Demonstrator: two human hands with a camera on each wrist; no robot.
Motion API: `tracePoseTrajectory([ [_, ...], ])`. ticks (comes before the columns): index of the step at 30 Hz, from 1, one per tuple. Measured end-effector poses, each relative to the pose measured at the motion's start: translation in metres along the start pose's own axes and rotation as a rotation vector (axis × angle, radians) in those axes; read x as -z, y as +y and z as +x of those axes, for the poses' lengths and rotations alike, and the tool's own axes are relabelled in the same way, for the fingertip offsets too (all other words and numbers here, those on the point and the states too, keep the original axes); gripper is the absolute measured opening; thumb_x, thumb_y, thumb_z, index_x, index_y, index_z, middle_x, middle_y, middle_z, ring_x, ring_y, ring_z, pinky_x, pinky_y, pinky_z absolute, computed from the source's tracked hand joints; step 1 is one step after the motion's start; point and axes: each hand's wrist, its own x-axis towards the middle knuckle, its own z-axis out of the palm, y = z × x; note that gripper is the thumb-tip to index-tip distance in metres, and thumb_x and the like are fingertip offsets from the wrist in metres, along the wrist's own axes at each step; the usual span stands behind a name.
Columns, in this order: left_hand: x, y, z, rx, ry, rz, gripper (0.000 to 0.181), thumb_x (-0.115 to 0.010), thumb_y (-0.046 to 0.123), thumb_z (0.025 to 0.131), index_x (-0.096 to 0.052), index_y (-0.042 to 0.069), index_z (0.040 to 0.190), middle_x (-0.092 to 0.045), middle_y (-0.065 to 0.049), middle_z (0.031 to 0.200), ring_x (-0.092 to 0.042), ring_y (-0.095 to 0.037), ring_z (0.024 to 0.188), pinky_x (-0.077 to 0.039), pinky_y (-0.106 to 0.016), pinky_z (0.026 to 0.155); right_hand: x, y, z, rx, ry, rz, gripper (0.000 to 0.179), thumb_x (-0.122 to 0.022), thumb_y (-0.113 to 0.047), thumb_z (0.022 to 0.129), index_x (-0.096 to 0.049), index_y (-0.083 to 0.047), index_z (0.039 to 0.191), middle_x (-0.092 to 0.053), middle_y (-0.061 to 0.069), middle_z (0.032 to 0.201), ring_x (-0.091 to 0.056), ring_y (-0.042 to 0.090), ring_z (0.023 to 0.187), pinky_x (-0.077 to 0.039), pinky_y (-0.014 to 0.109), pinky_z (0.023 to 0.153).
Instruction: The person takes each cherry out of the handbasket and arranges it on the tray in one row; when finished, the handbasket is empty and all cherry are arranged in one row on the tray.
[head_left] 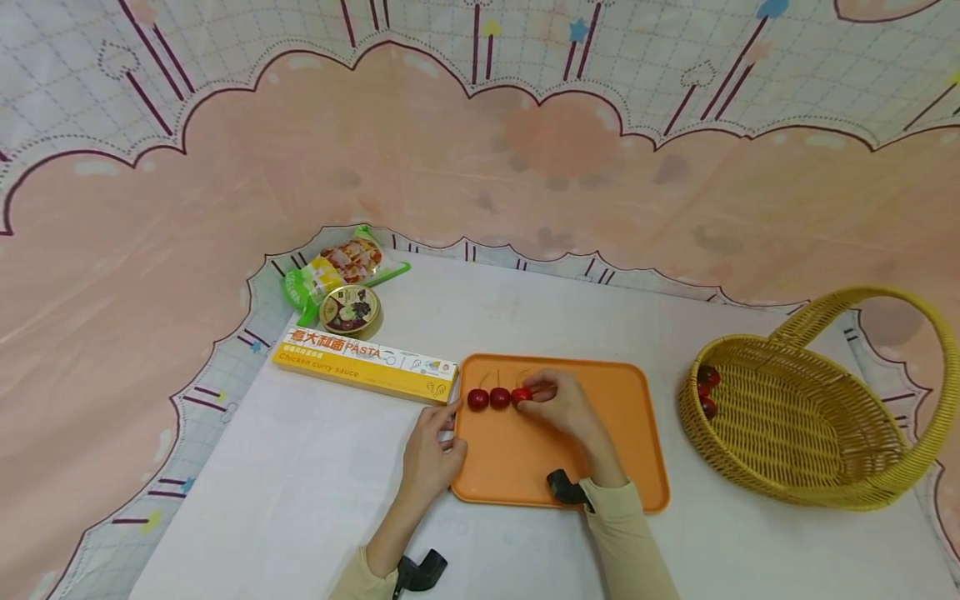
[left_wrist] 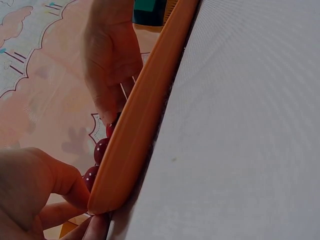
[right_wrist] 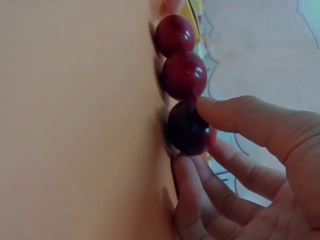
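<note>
An orange tray (head_left: 517, 467) lies on the white table, its left rim pinched by my left hand (head_left: 430, 454). The left wrist view shows that hand's thumb and fingers (left_wrist: 70, 192) at the tray's corner. Three dark red cherries form a row near the tray's far left: a left cherry (head_left: 477, 400), a middle cherry (head_left: 499, 398) and a right cherry (head_left: 521, 396). My right hand (head_left: 564, 407) holds the right cherry between thumb and fingertips. Seen from the right wrist, this cherry (right_wrist: 190, 130) sits close against the middle one (right_wrist: 184, 76). Thin stems point away from me.
Right of the tray stands a yellow wicker basket (head_left: 795, 417) with a tall handle and several red cherries (head_left: 707, 392) at its left wall. Left of the tray lie a pasta box (head_left: 363, 364), a round tin (head_left: 349, 309) and a green food bag (head_left: 352, 260).
</note>
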Motion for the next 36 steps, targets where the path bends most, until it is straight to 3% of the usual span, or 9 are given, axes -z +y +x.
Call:
tracePoseTrajectory([
  [10, 0.000, 0.001, 0.002, -0.003, 0.008, -0.002, 0.052, -0.061, -0.005, 0.076, -0.064, 0.003, 0.128, -0.055, -0.012, 0.112, -0.058, -0.024, 0.096, -0.060, -0.029, 0.076, 0.014, -0.001, -0.001, -0.011, 0.008, -0.014, 0.030, -0.073, -0.011, 0.087, -0.066, 0.006, 0.110, -0.068, 0.016, 0.102, -0.064, 0.025, 0.088, -0.056, 0.029, 0.075],
  [15, 0.001, 0.000, 0.003, 0.002, 0.009, 0.004, 0.053, -0.061, -0.005, 0.077, -0.064, 0.003, 0.129, -0.055, -0.012, 0.112, -0.058, -0.024, 0.096, -0.060, -0.029, 0.076, 0.031, 0.001, -0.001, 0.008, 0.039, -0.016, 0.028, -0.064, -0.012, 0.094, -0.064, 0.009, 0.114, -0.068, 0.020, 0.100, -0.065, 0.031, 0.078, -0.057, 0.031, 0.067],
  [19, 0.001, -0.001, 0.003, -0.002, 0.010, 0.010, 0.052, -0.062, -0.005, 0.077, -0.064, 0.003, 0.128, -0.055, -0.012, 0.112, -0.058, -0.023, 0.095, -0.060, -0.029, 0.076, 0.050, 0.002, -0.002, 0.019, 0.074, -0.014, 0.029, -0.062, -0.011, 0.095, -0.063, 0.010, 0.115, -0.066, 0.024, 0.102, -0.065, 0.036, 0.079, -0.058, 0.034, 0.066],
  [24, 0.001, -0.001, 0.003, -0.010, 0.016, 0.013, 0.052, -0.062, -0.005, 0.077, -0.064, 0.003, 0.128, -0.055, -0.012, 0.111, -0.058, -0.023, 0.095, -0.060, -0.029, 0.075, 0.087, 0.000, -0.009, 0.022, 0.153, -0.060, 0.033, -0.060, -0.015, 0.097, -0.062, 0.009, 0.119, -0.064, 0.026, 0.109, -0.064, 0.041, 0.095, -0.056, 0.027, 0.070],
  [27, 0.001, -0.001, 0.002, -0.007, 0.012, 0.011, 0.052, -0.062, -0.005, 0.077, -0.064, 0.003, 0.128, -0.055, -0.013, 0.111, -0.057, -0.023, 0.095, -0.060, -0.028, 0.075, 0.115, 0.003, -0.018, 0.000, 0.211, -0.078, 0.039, -0.058, -0.020, 0.099, -0.060, 0.008, 0.125, -0.063, 0.026, 0.114, -0.065, 0.036, 0.097, -0.054, 0.022, 0.072],
  [29, 0.000, -0.002, 0.000, -0.005, 0.009, 0.012, 0.052, -0.062, -0.005, 0.077, -0.064, 0.002, 0.128, -0.055, -0.012, 0.111, -0.057, -0.023, 0.095, -0.060, -0.028, 0.075, 0.133, 0.008, -0.024, -0.012, 0.254, -0.052, 0.041, -0.057, -0.022, 0.099, -0.058, 0.009, 0.127, -0.064, 0.022, 0.111, -0.068, 0.022, 0.092, -0.054, 0.019, 0.072],
  [33, 0.001, -0.003, -0.002, -0.016, 0.014, 0.009, 0.053, -0.062, -0.005, 0.076, -0.064, 0.002, 0.128, -0.055, -0.013, 0.110, -0.057, -0.023, 0.094, -0.060, -0.027, 0.074, 0.165, 0.015, -0.035, -0.022, 0.323, 0.036, 0.041, -0.057, -0.019, 0.099, -0.056, 0.011, 0.127, -0.067, -0.006, 0.094, -0.064, -0.002, 0.079, -0.057, 0.018, 0.068],
  [36, 0.001, -0.004, -0.003, -0.024, 0.019, 0.005, 0.053, -0.061, -0.006, 0.075, -0.064, 0.001, 0.128, -0.055, -0.013, 0.109, -0.057, -0.023, 0.093, -0.060, -0.027, 0.073, 0.184, 0.017, -0.042, -0.048, 0.366, 0.067, 0.035, -0.057, -0.020, 0.098, -0.059, 0.005, 0.123, -0.063, -0.022, 0.084, -0.063, -0.005, 0.077, -0.057, 0.017, 0.067],
])
